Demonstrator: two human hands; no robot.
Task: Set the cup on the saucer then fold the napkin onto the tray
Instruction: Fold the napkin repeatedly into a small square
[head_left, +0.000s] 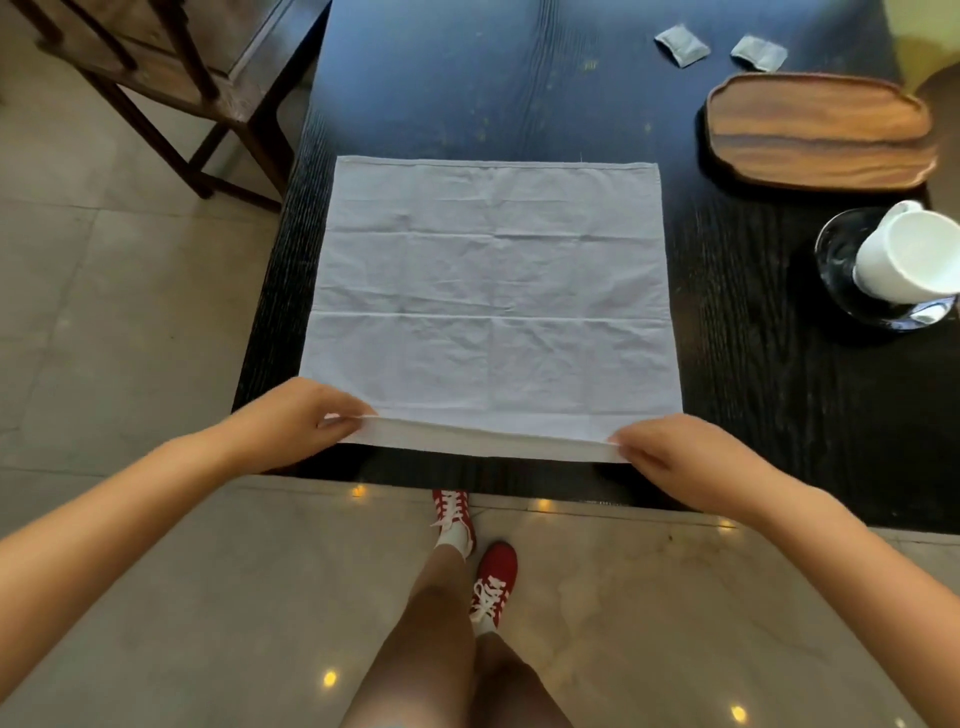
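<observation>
A white square napkin (488, 291) lies flat on the dark table (519, 93), creased into thirds. Its near edge is lifted a little off the table. My left hand (304, 415) pinches the near left corner and my right hand (670, 454) pinches the near right corner. A white cup (906, 257) stands on a clear glass saucer (836, 249) at the right edge of the table. An oval wooden tray (815, 130) sits behind the cup at the far right, with nothing on it.
Two small grey sachets (680, 45) (759, 53) lie behind the tray. A dark wooden chair (171, 67) stands on the tiled floor to the left of the table. My legs and red shoes (496, 577) are below the table's near edge.
</observation>
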